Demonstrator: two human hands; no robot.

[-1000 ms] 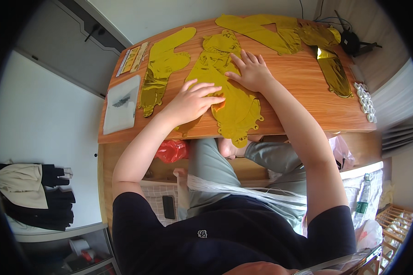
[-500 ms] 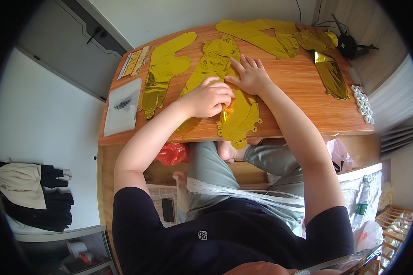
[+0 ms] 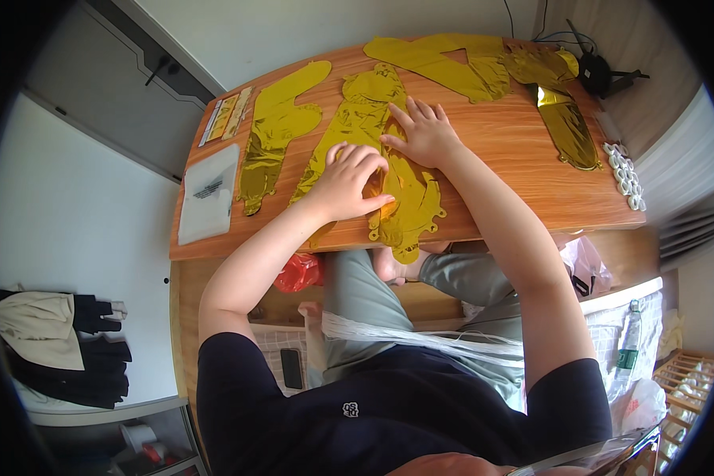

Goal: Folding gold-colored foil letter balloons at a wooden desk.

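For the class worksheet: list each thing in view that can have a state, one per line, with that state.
Middle gold foil: spread out, creased, lower end past the table edge
Left hand: on the foil, fingers bent, thumb apart
Right hand: palm down, fingers spread
Left gold foil: lying flat, lower part wrinkled
Whitish packet: lying flat
Red bag: crumpled
Phone: screen dark

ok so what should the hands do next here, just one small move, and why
I'd probably sweep the left hand along the middle gold foil piece toward the near edge of the wooden table: the foil looks wrinkled beside that bent hand, and the right hand, spread at its right edge, could steady it.
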